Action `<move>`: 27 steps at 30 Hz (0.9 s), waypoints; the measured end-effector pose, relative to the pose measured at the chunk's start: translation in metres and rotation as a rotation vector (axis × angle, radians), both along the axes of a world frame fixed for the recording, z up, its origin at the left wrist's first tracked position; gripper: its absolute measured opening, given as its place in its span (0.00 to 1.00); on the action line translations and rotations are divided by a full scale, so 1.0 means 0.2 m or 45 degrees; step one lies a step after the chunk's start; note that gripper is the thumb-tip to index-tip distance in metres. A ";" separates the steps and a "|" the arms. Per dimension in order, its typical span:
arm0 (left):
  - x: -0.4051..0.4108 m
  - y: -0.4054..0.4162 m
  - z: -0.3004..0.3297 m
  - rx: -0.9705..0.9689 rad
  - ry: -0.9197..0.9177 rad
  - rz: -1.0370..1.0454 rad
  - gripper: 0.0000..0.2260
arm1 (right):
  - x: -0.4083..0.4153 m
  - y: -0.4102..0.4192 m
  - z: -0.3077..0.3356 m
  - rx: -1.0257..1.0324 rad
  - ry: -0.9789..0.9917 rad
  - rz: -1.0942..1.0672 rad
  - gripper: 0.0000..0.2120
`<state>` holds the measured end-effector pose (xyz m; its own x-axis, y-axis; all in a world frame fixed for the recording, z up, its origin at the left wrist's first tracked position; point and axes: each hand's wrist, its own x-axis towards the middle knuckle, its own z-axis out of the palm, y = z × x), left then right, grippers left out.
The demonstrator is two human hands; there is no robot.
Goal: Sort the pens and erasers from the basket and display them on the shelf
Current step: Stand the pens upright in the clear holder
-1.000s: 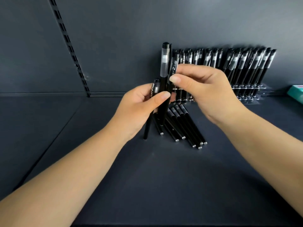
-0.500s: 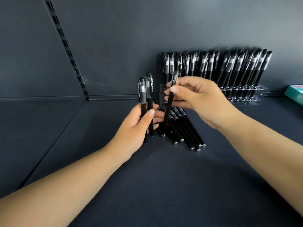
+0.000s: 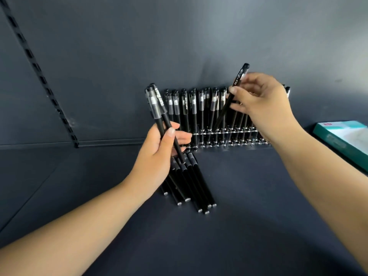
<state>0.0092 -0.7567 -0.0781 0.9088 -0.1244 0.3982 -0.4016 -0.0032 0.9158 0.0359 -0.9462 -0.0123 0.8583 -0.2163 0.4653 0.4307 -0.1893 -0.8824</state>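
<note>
Now pinching one black pen [image 3: 231, 100] in right hand [image 3: 260, 104] over the rack [image 3: 219, 134]; gripping two pens [image 3: 159, 114] in left hand [image 3: 157, 156].

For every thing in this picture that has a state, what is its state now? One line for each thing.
Left hand: grips two capped pens, tilted.
Right hand: pinches one capped pen, slanted, above the rack.
Clear rack: holds a row of upright capped pens.
Loose pens: lie in a pile on the shelf.
Teal box: lies flat, closed.
</note>
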 end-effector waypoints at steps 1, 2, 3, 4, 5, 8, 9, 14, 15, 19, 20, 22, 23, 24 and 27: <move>0.03 -0.05 0.01 0.069 -0.028 0.027 0.07 | 0.02 0.00 0.02 -0.031 -0.029 -0.015 0.12; 0.05 -0.09 0.01 0.133 -0.042 0.055 0.07 | 0.04 0.00 0.03 -0.058 -0.047 -0.027 0.12; 0.08 -0.13 0.01 0.193 -0.045 0.084 0.07 | 0.06 0.00 0.03 -0.083 -0.055 -0.031 0.12; 0.10 -0.16 0.00 0.236 -0.040 0.111 0.07 | 0.08 0.01 0.03 -0.112 -0.055 -0.030 0.12; 0.12 -0.18 -0.02 0.260 -0.026 0.133 0.07 | 0.10 0.01 0.02 -0.144 -0.056 -0.028 0.12; 0.17 -0.22 -0.05 0.275 0.005 0.181 0.06 | 0.14 0.01 -0.04 -0.191 -0.069 -0.022 0.12; 0.17 -0.22 -0.06 0.245 0.010 0.205 0.05 | 0.15 0.01 -0.05 -0.197 -0.071 -0.017 0.12; 0.21 -0.19 -0.09 0.083 0.084 0.262 0.08 | 0.18 0.01 -0.09 -0.242 -0.093 0.010 0.09; 0.21 -0.19 -0.10 0.070 0.091 0.245 0.08 | 0.18 0.01 -0.09 -0.251 -0.092 0.011 0.09; 0.20 -0.18 -0.11 0.012 0.135 0.156 0.09 | 0.19 0.01 -0.11 -0.321 -0.081 0.025 0.07; 0.20 -0.18 -0.11 0.016 0.130 0.144 0.09 | 0.20 0.01 -0.11 -0.340 -0.062 0.032 0.06; 0.20 -0.19 -0.12 0.037 0.108 0.126 0.09 | 0.21 0.01 -0.14 -0.395 -0.004 0.042 0.06; 0.20 -0.19 -0.12 0.042 0.103 0.117 0.09 | 0.21 0.02 -0.15 -0.419 0.021 0.048 0.07; 0.19 -0.19 -0.12 0.041 0.103 0.111 0.09 | 0.22 0.02 -0.16 -0.434 0.037 0.054 0.08; 0.19 -0.19 -0.11 0.010 0.097 0.109 0.10 | 0.22 0.03 -0.19 -0.358 0.045 0.071 0.08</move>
